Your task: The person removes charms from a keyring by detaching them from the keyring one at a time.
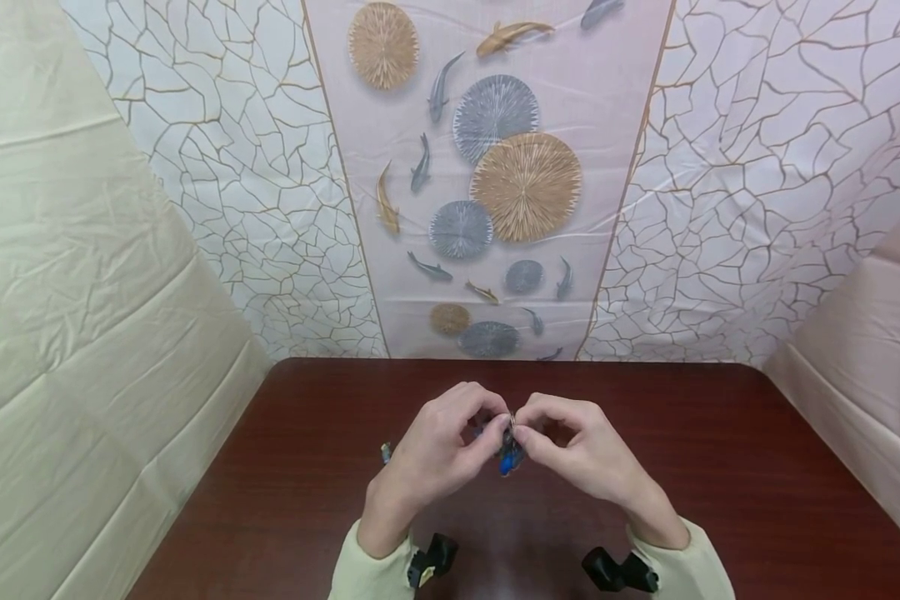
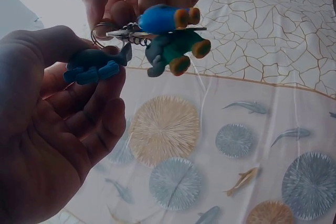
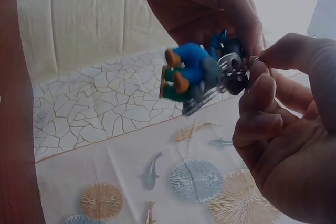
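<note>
Over the table, my left hand (image 1: 431, 454) and right hand (image 1: 585, 450) meet fingertip to fingertip at a bunch of keychain charms. Thumb and fingers of each hand pinch at a metal key ring (image 2: 96, 36), partly hidden behind the fingertips. From it hang a blue figure with orange feet (image 2: 157, 18), a green one with orange feet (image 2: 176, 50) and a flat metal piece (image 3: 197, 102). A dark charm with bright blue parts (image 2: 94, 65) lies against the left fingers. In the head view the bunch shows as a small blue patch below the fingertips.
A small light-coloured item (image 1: 386, 452) lies on the dark red-brown table (image 1: 307, 500), just left of my left wrist. Behind the table's far edge hangs a patterned cloth (image 1: 420, 292); pale cloth sheets flank both sides.
</note>
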The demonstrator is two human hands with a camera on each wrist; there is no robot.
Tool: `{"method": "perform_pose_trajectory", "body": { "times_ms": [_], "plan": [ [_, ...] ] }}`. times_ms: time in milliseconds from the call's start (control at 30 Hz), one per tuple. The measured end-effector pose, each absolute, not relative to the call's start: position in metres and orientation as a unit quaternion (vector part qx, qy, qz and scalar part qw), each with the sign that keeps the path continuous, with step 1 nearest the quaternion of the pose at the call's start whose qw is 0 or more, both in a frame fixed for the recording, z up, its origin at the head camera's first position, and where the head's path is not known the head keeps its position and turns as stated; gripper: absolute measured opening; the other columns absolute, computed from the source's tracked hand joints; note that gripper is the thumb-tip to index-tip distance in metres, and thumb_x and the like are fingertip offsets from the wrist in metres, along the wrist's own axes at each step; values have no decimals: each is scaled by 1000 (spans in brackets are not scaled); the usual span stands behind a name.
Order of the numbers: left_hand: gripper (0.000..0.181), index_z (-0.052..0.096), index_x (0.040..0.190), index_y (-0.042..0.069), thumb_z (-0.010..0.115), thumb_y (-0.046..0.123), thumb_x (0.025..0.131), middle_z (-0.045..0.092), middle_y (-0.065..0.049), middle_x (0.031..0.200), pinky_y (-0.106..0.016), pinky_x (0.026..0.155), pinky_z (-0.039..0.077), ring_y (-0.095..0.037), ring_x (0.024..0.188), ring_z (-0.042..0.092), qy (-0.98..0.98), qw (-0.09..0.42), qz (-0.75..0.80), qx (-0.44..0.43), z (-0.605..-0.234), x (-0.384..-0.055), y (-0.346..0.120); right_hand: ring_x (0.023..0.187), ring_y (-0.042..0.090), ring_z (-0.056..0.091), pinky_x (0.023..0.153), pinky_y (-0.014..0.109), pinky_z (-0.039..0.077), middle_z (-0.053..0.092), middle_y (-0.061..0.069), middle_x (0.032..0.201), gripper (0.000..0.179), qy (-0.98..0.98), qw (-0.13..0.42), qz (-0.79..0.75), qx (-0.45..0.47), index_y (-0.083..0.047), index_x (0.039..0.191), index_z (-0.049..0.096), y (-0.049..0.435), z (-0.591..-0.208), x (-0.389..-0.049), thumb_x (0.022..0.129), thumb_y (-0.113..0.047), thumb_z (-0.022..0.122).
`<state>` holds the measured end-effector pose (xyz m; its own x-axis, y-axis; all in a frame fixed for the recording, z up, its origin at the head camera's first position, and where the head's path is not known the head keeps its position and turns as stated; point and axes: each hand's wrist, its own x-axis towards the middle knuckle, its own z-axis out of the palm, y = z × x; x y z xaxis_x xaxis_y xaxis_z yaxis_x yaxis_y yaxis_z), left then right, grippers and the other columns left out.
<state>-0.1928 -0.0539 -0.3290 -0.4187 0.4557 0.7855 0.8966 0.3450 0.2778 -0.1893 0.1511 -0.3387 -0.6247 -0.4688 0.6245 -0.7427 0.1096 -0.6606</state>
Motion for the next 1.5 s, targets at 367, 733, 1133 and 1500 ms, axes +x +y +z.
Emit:
{"method": "perform_pose_trajectory", "body": {
  "times_ms": [367,733,1133,1500],
  "plan": [
    [5,63,91,10,61,10,95,60,5,81,-12,65,46,-5,75,53,-752,311,-360,-457,-328,-192,-54,58,6,54,48,22,46,62,2,74,18,-739,130,537,384,-11,95,67,150,-335,-186,90,6,63],
    [8,62,92,11,65,5,90,60,3,82,-8,66,44,-5,75,54,-748,312,-373,-451,-328,-192,-53,54,12,50,45,23,44,57,-4,71,20,-736,127,536,394,-13,92,67,150,-336,-187,92,6,61],
    [5,62,92,10,59,9,95,60,4,83,-9,68,44,-5,76,53,-743,314,-373,-458,-328,-191,-52,56,7,51,46,21,43,59,-1,72,22,-717,149,547,406,-9,93,67,149,-337,-186,87,12,63],
    [4,63,95,11,63,7,93,61,4,85,-8,68,44,-5,77,54,-747,309,-374,-454,-328,-192,-52,52,9,51,46,22,45,59,1,70,19,-730,130,542,395,-10,91,66,149,-336,-185,91,8,59]
  ]
}}
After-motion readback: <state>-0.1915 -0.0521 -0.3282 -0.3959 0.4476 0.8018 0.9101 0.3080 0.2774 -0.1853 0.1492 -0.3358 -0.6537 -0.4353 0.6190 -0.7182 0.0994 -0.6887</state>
